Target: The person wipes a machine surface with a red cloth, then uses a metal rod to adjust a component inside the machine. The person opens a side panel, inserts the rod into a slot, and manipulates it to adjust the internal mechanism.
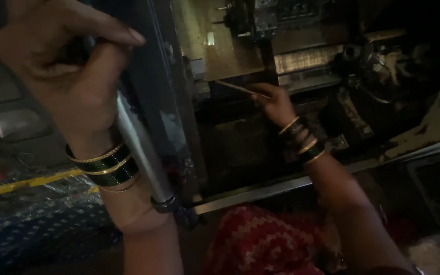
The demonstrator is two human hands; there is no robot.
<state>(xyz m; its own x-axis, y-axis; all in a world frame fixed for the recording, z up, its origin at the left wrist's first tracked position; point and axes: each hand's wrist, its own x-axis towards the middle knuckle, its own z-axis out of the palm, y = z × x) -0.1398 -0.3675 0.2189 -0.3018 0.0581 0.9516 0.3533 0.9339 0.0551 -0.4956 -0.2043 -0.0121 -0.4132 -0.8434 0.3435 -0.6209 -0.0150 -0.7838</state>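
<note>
the left hand [72,66] is raised close to the camera at the upper left, its grip clenched around the top of a long grey metal rod [141,147]; the thumb lies across the curled fingers and the rod runs out below the fist, slanting down and to the right past the wrist to a dark collar near its lower end. green and gold bangles [105,165] ring that wrist, just beside the rod. the right hand [276,104] reaches well forward into the dark machine, its grip pinched on a thin pale stick [238,88]; the stick juts out of the fingers up and to the left, with its far tip against the shadowed edge of a tan metal plate [225,46]. bangles [301,140] circle this wrist too. behind the hand sit a ribbed grey block [306,60] and greasy dark machine parts [383,66]. a bright metal rail [260,191] crosses below the forearm, and red patterned cloth [260,242] lies nearest the camera.
</note>
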